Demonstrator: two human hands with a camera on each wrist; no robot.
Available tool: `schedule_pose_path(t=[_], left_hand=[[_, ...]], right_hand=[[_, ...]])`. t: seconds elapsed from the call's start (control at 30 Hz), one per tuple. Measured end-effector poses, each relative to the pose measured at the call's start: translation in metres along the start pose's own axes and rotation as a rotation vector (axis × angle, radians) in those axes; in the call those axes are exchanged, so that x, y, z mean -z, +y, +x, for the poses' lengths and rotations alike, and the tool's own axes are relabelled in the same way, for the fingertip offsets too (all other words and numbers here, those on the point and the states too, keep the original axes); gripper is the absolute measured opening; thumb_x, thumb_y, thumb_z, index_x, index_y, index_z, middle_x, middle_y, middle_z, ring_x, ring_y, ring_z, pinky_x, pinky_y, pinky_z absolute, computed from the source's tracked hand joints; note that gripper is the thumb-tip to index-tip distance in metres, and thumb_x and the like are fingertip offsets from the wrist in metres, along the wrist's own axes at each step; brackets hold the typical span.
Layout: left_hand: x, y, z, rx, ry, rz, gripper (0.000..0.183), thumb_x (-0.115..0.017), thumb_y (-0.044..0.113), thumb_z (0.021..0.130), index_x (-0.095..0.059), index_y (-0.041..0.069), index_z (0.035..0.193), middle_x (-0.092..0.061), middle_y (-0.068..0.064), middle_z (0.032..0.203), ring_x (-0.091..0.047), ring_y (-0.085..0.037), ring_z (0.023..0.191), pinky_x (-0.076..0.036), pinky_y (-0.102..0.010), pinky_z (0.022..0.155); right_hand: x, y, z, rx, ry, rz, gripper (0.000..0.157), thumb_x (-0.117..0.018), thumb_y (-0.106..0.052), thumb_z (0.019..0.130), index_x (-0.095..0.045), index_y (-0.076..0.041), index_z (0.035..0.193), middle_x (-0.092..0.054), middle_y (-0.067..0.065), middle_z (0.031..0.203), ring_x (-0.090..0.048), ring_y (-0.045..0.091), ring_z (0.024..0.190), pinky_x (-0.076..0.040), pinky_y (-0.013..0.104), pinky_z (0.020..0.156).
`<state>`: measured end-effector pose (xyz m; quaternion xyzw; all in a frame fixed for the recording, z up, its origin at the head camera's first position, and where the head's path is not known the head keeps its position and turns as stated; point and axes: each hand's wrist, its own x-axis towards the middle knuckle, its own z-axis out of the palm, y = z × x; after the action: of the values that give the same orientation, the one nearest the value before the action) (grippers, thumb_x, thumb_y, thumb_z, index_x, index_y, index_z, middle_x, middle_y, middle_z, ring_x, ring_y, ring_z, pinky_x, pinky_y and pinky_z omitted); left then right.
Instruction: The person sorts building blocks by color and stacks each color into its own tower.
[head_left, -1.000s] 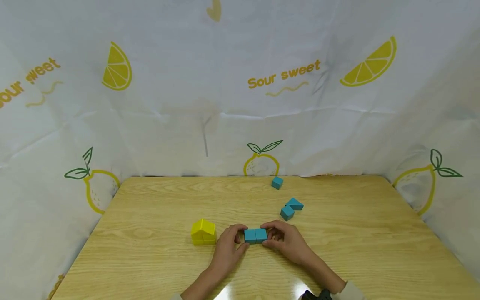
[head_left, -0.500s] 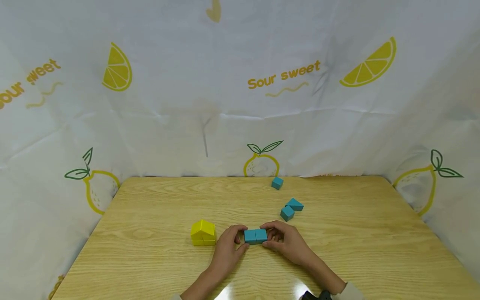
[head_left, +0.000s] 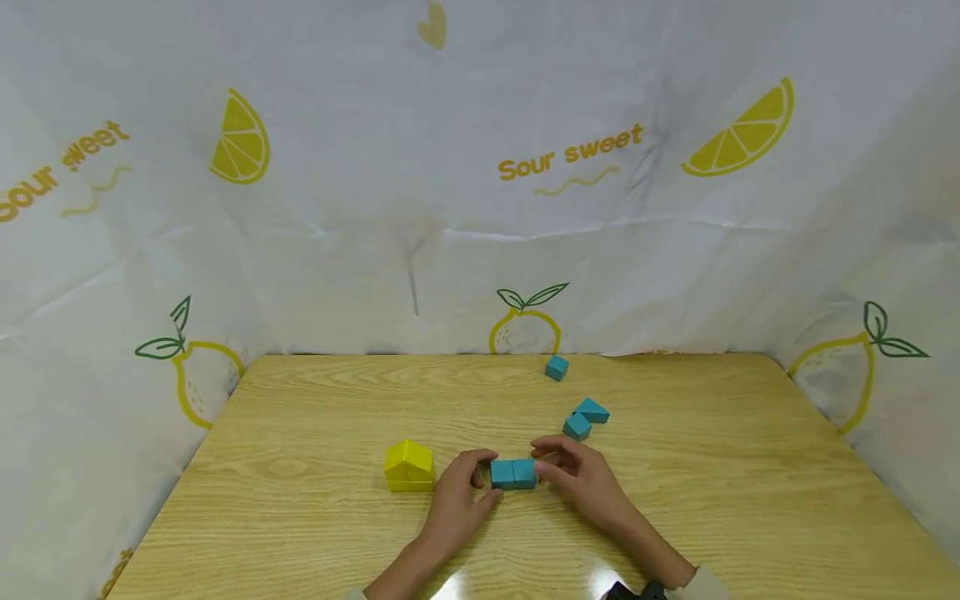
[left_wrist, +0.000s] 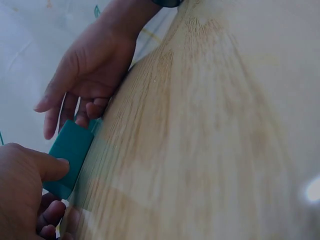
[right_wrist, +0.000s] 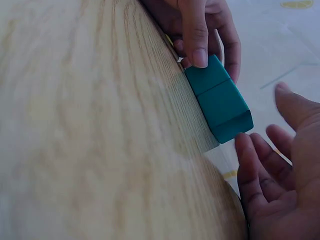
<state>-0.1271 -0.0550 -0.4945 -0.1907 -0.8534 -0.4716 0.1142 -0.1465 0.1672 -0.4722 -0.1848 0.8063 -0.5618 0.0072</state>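
While the left hand (head_left: 453, 500) grips the left blue block (head_left: 502, 474) between its thumb and fingers, the right hand (head_left: 585, 483) is let go, its fingers loosely bent and holding nothing. The right blue block (head_left: 524, 473) sits flush against its neighbour, a thin seam between them, both resting on the wooden table (head_left: 315, 542). The right hand's fingers are just beside the outer end of that pair; whether a fingertip brushes it, I cannot tell.

The table also bears yellow blocks (head_left: 409, 468), stacked like a little house with a peaked top, to the left of the left hand. Beyond the right hand lie a blue cube (head_left: 577, 427) and a blue triangle (head_left: 592, 411), close together, the cube nearer the person. Farther off, near the back edge, sits another blue cube (head_left: 557, 368). Behind everything hangs a pale cloth (head_left: 337, 167) printed with lemons and the words "Sour sweet".
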Motion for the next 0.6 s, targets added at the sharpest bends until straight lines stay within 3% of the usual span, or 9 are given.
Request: schedule_pose_path(t=[0.17, 0.37, 0.47, 0.6], left_hand=[[-0.001, 0.0, 0.0, -0.008, 0.002, -0.025, 0.046, -0.078, -0.001, 0.077, -0.059, 0.008, 0.118, -0.054, 0.003, 0.096, -0.047, -0.009, 0.076, -0.042, -0.024, 0.067], [-0.002, 0.0, 0.001, -0.025, 0.001, -0.039, 0.047, -0.077, -0.003, 0.077, -0.059, 0.007, 0.119, -0.056, 0.001, 0.102, -0.047, -0.009, 0.076, -0.043, -0.024, 0.067], [-0.002, -0.001, 0.001, -0.027, -0.002, -0.044, 0.047, -0.076, -0.004, 0.077, -0.059, 0.007, 0.119, -0.057, 0.001, 0.105, -0.047, -0.009, 0.077, -0.043, -0.024, 0.068], [-0.001, -0.001, 0.0, -0.03, -0.001, -0.052, 0.047, -0.076, -0.006, 0.076, -0.059, 0.007, 0.118, -0.057, 0.002, 0.105, -0.048, -0.01, 0.077, -0.044, -0.025, 0.068]], right_hand=[[0.004, 0.004, -0.001, -0.03, 0.193, 0.027, 0.023, -0.064, -0.02, 0.094, -0.065, -0.005, 0.111, -0.066, 0.007, 0.099, -0.065, 0.019, 0.087, -0.052, 0.027, 0.075], [0.012, 0.008, -0.002, 0.018, 0.44, -0.079, 0.017, -0.069, -0.019, 0.09, -0.066, -0.008, 0.103, -0.065, 0.001, 0.091, -0.06, 0.016, 0.074, -0.048, 0.022, 0.062], [0.014, 0.012, -0.001, 0.026, 0.508, -0.126, 0.02, -0.072, -0.017, 0.088, -0.065, -0.008, 0.104, -0.063, 0.002, 0.092, -0.058, 0.015, 0.072, -0.047, 0.022, 0.06], [0.016, 0.016, 0.0, 0.006, 0.533, -0.149, 0.029, -0.074, -0.015, 0.085, -0.061, -0.005, 0.109, -0.06, 0.006, 0.1, -0.056, 0.016, 0.073, -0.046, 0.021, 0.061]])
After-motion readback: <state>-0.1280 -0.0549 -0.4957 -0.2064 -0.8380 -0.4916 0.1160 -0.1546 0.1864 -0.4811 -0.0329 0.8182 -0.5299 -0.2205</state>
